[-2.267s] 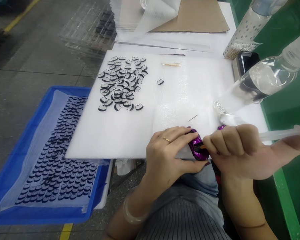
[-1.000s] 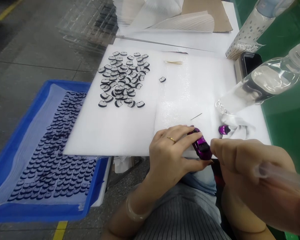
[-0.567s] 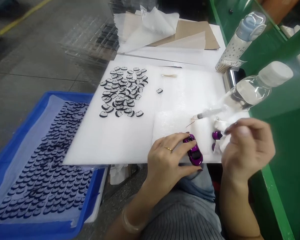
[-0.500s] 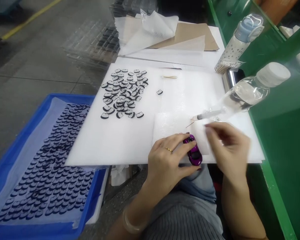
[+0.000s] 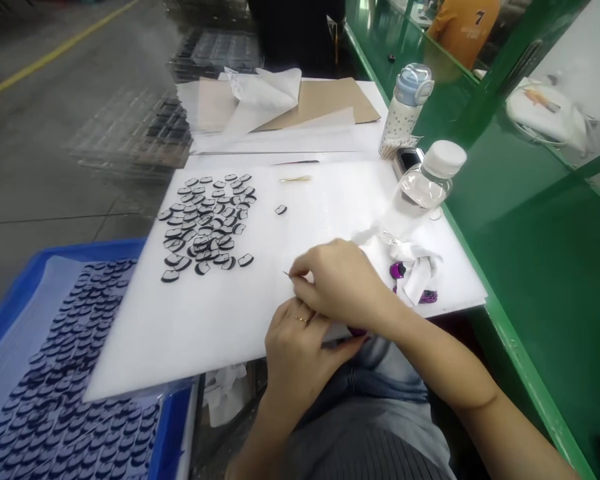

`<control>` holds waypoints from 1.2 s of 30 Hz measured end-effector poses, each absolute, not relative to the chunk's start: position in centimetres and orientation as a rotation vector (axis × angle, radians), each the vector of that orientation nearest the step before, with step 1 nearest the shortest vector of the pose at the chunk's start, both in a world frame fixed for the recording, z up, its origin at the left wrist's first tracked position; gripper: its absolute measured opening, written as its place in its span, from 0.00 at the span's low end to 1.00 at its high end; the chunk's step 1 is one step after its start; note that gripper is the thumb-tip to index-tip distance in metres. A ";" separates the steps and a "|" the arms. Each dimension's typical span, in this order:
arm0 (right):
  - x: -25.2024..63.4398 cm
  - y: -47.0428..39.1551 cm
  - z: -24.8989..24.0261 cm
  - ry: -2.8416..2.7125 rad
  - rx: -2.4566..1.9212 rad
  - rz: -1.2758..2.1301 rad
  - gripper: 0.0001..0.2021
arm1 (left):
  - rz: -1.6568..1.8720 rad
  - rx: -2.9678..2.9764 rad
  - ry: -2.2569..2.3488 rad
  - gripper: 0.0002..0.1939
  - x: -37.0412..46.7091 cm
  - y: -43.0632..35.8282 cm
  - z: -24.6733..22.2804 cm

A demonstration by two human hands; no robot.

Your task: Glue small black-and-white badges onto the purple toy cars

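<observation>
My left hand [image 5: 297,353] is closed around a small purple toy car [image 5: 356,331] at the board's front edge. Most of the car is covered by my right hand [image 5: 337,283], which crosses over it. Between the right thumb and forefinger is a thin pointed stick [image 5: 287,274], its tip sticking out to the left; its kind is too small to make out. Many small black curved pieces [image 5: 210,223] lie in a cluster on the white board [image 5: 195,333], and one single piece [image 5: 281,209] sits apart from them.
Right of my hands, white tissue [image 5: 420,267] partly covers more purple parts [image 5: 397,270]. Beyond stand a clear bottle [image 5: 430,177], a dotted flask [image 5: 404,107] and cotton swabs [image 5: 397,145]. A blue tray [image 5: 87,250] of black pieces is at left; a green partition [image 5: 520,220] borders the right.
My right hand has swung left across my left hand, now pinching a thin stick over the car. The view has turned rightward, showing tissue and purple parts at the right.
</observation>
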State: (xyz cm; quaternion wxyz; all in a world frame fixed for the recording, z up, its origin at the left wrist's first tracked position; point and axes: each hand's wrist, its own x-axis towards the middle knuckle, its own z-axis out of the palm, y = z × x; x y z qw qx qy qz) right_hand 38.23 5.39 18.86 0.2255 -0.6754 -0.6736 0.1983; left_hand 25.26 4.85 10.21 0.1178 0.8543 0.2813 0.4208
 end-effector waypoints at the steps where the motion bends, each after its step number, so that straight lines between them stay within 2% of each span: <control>1: 38.9 4.2 19.1 -1.816 -1.838 0.558 0.08 | 1.221 2.495 0.816 0.12 25.2 4.8 10.2; 4: 42.6 -0.3 19.1 -1.533 -1.802 0.552 0.12 | 1.086 2.519 0.771 0.19 25.0 4.7 10.5; 7: 47.6 -2.3 17.2 -1.209 -2.081 0.135 0.14 | 1.044 2.604 0.779 0.22 25.2 4.6 10.8; 10: 50.7 -1.5 14.4 -1.178 -2.167 0.003 0.09 | 1.120 2.659 0.829 0.23 25.6 4.5 10.7; 14: 50.6 -1.5 13.3 -1.242 -2.075 0.027 0.08 | 1.124 2.627 0.827 0.22 25.6 4.4 10.7; 19: 48.7 -5.0 17.4 -1.260 -1.806 0.177 0.12 | 1.449 2.266 0.740 0.18 26.0 3.7 12.6; 22: 48.4 -5.3 18.5 -1.280 -1.835 0.229 0.15 | 1.458 2.121 0.639 0.16 27.4 3.3 14.3; 27: 48.1 -2.8 15.0 -1.234 -2.097 0.052 0.18 | 1.410 2.041 0.556 0.11 29.0 2.8 15.1; 30: 47.6 -2.3 13.9 -1.231 -2.087 0.081 0.15 | 1.397 2.028 0.569 0.11 29.0 2.7 14.7; 33: 47.0 -3.6 15.6 -1.265 -1.976 0.248 0.13 | 1.346 2.006 0.558 0.13 29.0 2.9 14.8; 36: 46.5 -5.9 18.1 -1.147 -1.670 0.613 0.13 | 1.107 1.949 0.463 0.14 29.7 3.1 15.6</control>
